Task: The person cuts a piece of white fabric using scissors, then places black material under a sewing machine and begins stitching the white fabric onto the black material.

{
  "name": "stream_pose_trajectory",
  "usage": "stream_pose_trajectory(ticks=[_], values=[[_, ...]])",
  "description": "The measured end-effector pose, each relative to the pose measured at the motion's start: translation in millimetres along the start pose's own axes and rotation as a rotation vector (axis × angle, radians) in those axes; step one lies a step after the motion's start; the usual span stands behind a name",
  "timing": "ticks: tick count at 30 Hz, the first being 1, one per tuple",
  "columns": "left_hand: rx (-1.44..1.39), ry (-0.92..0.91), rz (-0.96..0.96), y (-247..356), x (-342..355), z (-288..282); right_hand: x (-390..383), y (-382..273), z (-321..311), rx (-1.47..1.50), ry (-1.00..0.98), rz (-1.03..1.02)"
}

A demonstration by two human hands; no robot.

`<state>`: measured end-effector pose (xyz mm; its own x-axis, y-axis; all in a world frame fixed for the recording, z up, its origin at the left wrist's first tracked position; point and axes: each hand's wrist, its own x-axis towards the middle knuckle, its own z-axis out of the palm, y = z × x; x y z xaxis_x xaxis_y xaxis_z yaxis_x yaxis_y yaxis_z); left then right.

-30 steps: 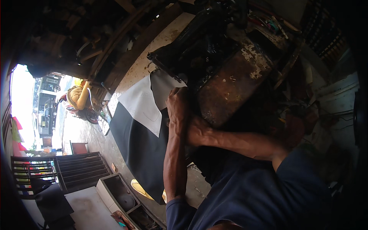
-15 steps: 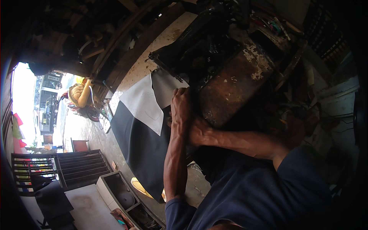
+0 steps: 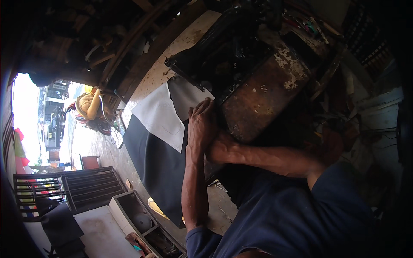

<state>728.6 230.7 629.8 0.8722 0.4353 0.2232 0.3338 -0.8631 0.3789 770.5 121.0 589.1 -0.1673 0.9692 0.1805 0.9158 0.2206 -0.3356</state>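
A large dark sheet (image 3: pixel 159 172) with a pale grey back (image 3: pixel 160 118) hangs over the edge of the work surface, one part folded over so the pale side shows. My left hand (image 3: pixel 201 124) lies on its pale part, fingers stretched forward and close to a black sewing machine (image 3: pixel 223 56). Behind the left wrist, my right hand (image 3: pixel 220 148) reaches in from the right. Its fingers are hidden by the left forearm, so whether it grips the sheet's edge is not visible.
Right of the machine is a worn brown panel (image 3: pixel 258 103) with flaking paint. At lower left are a wooden tray (image 3: pixel 114 206) with compartments, a pale tabletop (image 3: pixel 97 228) and a dark slatted bench (image 3: pixel 92 185). Tools (image 3: pixel 316 30) lie at the far right.
My left hand has loosened from a curled shape, its fingers now stretched and more spread over the pale material. The right hand has barely shifted, and the sheet hangs almost as before.
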Motion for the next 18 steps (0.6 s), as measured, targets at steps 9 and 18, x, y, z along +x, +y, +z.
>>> stream_pose_trajectory(ticks=[9, 18], values=[[-0.014, 0.006, -0.017, -12, 13, 0, 23, 8, 21, 0.039, 0.334, 0.046], [-0.085, -0.023, -0.116, -16, 17, -3, 35, 5, 30, 0.008, 0.238, 0.094]])
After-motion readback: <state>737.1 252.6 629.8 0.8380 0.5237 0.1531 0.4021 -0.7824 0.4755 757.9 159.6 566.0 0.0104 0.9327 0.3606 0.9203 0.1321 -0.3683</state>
